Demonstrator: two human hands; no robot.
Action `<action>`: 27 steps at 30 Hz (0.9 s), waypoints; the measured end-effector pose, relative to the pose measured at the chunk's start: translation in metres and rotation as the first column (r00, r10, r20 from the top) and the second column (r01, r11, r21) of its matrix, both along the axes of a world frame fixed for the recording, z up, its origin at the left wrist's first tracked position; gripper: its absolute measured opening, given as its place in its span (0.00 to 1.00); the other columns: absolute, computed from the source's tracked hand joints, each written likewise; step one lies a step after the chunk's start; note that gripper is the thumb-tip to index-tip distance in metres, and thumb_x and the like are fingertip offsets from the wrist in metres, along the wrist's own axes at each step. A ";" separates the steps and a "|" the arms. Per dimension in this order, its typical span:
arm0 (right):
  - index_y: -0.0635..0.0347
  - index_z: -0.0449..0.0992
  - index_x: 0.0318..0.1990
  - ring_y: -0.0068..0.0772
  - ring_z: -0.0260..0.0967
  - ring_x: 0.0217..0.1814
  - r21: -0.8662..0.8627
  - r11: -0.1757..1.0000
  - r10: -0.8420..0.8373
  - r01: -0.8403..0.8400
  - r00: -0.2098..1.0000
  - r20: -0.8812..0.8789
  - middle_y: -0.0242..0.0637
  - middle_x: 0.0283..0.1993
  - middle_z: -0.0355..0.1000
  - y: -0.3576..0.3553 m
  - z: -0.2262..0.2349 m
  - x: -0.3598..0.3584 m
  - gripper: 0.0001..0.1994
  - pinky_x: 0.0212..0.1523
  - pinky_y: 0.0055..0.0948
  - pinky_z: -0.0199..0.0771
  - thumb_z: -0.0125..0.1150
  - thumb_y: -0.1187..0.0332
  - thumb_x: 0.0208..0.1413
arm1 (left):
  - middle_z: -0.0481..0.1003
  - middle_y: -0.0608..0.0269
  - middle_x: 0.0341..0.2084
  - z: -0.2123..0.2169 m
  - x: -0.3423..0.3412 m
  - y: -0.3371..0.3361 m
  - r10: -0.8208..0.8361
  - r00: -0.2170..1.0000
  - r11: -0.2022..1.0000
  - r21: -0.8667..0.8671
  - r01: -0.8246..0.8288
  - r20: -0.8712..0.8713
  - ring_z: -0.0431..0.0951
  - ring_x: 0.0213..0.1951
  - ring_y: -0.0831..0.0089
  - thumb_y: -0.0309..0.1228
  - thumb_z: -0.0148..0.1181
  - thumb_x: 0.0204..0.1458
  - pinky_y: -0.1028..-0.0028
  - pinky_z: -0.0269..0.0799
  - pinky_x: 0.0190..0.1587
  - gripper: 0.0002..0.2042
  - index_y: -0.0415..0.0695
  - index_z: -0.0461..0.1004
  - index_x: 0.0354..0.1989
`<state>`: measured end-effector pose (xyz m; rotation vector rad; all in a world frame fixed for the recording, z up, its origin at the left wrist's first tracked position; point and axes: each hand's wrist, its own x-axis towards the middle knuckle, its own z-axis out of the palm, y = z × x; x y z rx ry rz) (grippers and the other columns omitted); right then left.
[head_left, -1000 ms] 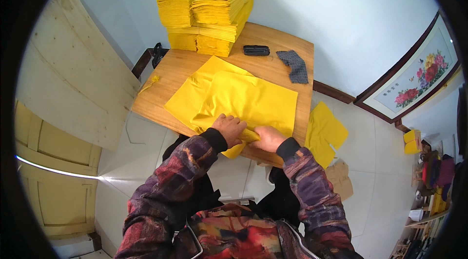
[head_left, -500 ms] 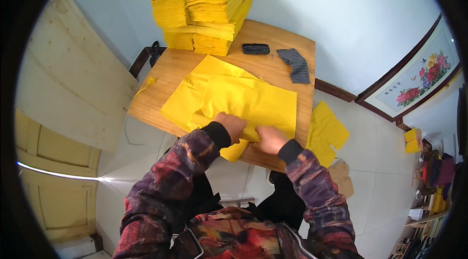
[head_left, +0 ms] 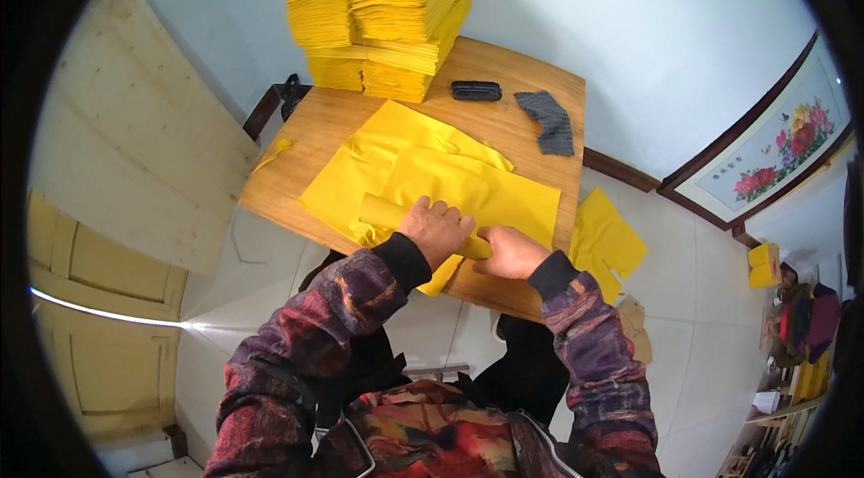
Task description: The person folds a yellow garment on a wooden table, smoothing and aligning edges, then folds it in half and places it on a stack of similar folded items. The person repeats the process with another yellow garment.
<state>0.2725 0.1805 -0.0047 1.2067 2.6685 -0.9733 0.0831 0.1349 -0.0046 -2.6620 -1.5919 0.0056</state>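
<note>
While the yellow roll [head_left: 382, 211] barely shows past the left hand half a second ago, its smooth end now juts out plainly on that side, and more of the lower yellow sheet [head_left: 355, 154] peeks out beyond the upper sheet [head_left: 504, 194]'s far edge. Running slantwise between the hands, the roll lies near the tabletop [head_left: 535, 59]'s near edge, on the near side of the upper sheet. The left hand [head_left: 437, 229] closes over its middle; the right hand [head_left: 515, 253] grips its right end, fingers mostly hidden.
</note>
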 end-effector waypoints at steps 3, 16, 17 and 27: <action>0.66 0.71 0.38 0.52 0.75 0.42 0.326 0.945 0.008 -0.025 0.999 0.052 0.52 0.35 0.76 -0.014 0.001 -0.002 0.13 0.38 0.45 0.75 0.63 0.69 0.47 | 0.78 0.55 0.33 0.004 -0.003 0.004 0.074 0.995 0.989 -0.136 -0.064 0.069 0.79 0.41 0.57 0.33 0.63 0.45 0.61 0.73 0.38 0.12 0.46 0.72 0.38; 0.59 0.68 0.33 0.44 0.76 0.35 0.523 0.852 -0.019 0.014 1.000 0.005 0.47 0.29 0.73 -0.043 0.007 0.006 0.08 0.32 0.41 0.76 0.61 0.71 0.47 | 0.79 0.57 0.32 0.027 0.003 -0.020 0.075 0.996 0.995 -0.065 -0.072 0.050 0.80 0.39 0.59 0.29 0.53 0.52 0.61 0.72 0.39 0.03 0.46 0.73 0.32; 0.58 0.68 0.32 0.42 0.76 0.34 0.714 0.700 -0.062 -0.004 0.996 0.067 0.45 0.28 0.72 -0.050 0.007 0.004 0.07 0.31 0.39 0.76 0.60 0.72 0.47 | 0.79 0.56 0.32 0.031 0.003 -0.017 0.150 0.987 0.968 -0.211 -0.136 0.051 0.80 0.39 0.58 0.29 0.54 0.51 0.60 0.73 0.39 0.04 0.46 0.74 0.33; 0.70 0.74 0.39 0.53 0.75 0.42 -0.111 0.993 -0.053 0.040 0.993 -0.110 0.54 0.37 0.76 -0.051 0.044 0.012 0.22 0.44 0.44 0.73 0.70 0.60 0.43 | 0.76 0.62 0.33 0.049 0.006 -0.044 -0.091 0.994 0.967 0.232 0.105 -0.067 0.78 0.41 0.61 0.33 0.64 0.45 0.70 0.70 0.40 0.12 0.48 0.72 0.37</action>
